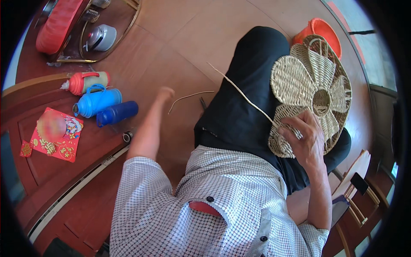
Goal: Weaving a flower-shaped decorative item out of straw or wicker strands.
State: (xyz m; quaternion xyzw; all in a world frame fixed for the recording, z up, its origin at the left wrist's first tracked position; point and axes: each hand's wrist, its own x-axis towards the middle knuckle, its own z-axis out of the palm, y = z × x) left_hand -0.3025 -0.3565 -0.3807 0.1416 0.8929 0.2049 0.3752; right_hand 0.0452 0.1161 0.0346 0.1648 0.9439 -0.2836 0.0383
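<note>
A flower-shaped woven straw basket (293, 81), with broad petals round an open centre, rests on my right thigh and knee. Over its lowest petal, my right hand (303, 132) is curled with thumb and fingers gripping the weave. A long loose straw strand (242, 93) runs from beside that thumb across my dark trousers toward the upper left. My left hand (165, 94) is held out to the left above the floor, away from the basket. It is smeared, and its fingers cannot be made out. Close to it, a shorter straw strand (188, 96) lies on the floor.
A small dark object (203, 103) lies by my leg. To the left are a red flask (87, 82), a blue flask (98, 103), a dark blue bottle (117, 113) and a red decorated paper (58, 132). A metal kettle (102, 37) stands behind; an orange-red bucket (323, 32) is beyond the basket.
</note>
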